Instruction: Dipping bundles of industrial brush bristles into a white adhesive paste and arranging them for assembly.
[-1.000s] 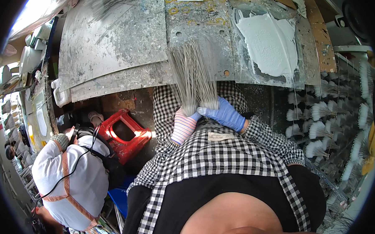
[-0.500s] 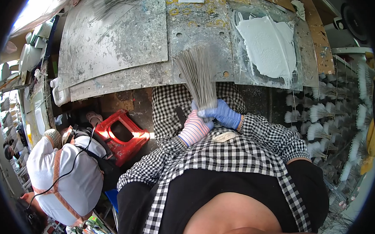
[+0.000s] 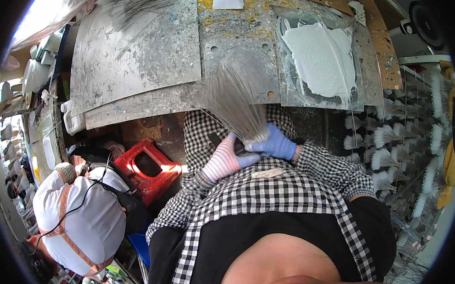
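Observation:
A bundle of thin grey wire-like strands fans out over the front edge of the worktable, its pale near end toward me. My right hand, in a blue glove, grips that near end from the right. To its left, my left hand wears a pink-and-white striped glove. The left thumb stands apart from the fingers, and the fingertips rest against the bundle's left side, partly hidden by it. Both hands are above my black-and-white checked apron.
On the worktable lie a grey metal sheet, more loose strands and a plate with thick white paste. A red stool stands left, beside a bent-over person in white. White-tipped bundles hang at right.
The bundle has tilted, its far end leaning left and its spread blurred by motion. My left hand has loosened, its thumb now apart; my right hand has moved slightly right.

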`<control>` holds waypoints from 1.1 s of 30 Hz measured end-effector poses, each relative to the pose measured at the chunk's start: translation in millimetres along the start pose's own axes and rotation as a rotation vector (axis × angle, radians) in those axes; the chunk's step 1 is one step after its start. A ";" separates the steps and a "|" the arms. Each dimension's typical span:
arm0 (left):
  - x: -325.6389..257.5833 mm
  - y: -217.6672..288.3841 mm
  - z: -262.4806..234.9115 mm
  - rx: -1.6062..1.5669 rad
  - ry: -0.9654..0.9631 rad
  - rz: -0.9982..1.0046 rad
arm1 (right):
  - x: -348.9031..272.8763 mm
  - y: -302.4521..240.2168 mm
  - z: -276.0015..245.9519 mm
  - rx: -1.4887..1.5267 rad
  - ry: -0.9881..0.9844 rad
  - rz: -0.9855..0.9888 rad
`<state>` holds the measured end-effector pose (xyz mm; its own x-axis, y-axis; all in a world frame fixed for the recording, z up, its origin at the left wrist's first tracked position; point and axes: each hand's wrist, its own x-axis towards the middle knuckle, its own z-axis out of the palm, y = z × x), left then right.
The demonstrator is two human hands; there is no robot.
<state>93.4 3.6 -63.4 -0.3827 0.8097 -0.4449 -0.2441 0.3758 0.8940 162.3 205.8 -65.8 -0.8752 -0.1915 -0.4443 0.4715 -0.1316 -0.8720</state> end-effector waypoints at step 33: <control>95.1 175.9 -77.5 -0.150 -0.011 0.605 | 66.5 -309.6 28.5 -1.531 -0.134 -1.091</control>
<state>-55.0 111.7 47.4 -0.4836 0.8641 0.1398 -0.1098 -0.2183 0.9697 -38.8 206.1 180.4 -0.6355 -0.7078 0.3083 -0.7683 0.6190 -0.1626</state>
